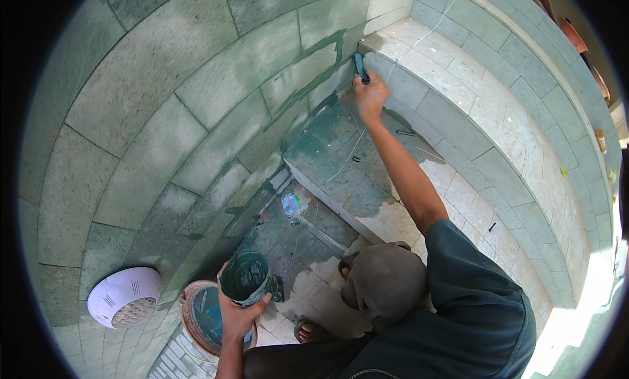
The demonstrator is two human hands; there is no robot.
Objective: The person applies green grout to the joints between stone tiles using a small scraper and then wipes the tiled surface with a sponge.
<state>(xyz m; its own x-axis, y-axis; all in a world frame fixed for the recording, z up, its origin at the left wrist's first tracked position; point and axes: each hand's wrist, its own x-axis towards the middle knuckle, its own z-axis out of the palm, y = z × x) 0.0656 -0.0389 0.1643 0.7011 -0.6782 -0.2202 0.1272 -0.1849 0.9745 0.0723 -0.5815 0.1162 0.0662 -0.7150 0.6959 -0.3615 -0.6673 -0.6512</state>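
My left hand [240,315] is wrapped round a small round tub [246,278] smeared with dark green paste, with more paste inside. At the far corner, my outstretched right hand [371,94] grips a small paste-coated tool [359,65], whose exact kind I cannot make out. The tool's end is close to the joint between the green tiled wall [308,71] and the pale riser of a tiled step [400,79]. Fresh dark green paste lines several wall joints and smears the landing [327,143] below my right hand.
Beside my left hand stands a larger round bucket [190,313] with greenish contents. A white round lamp [124,298] juts from the wall. A crumpled plastic packet [293,204] lies on the lower floor. A thin pale cord [392,67] runs over the step.
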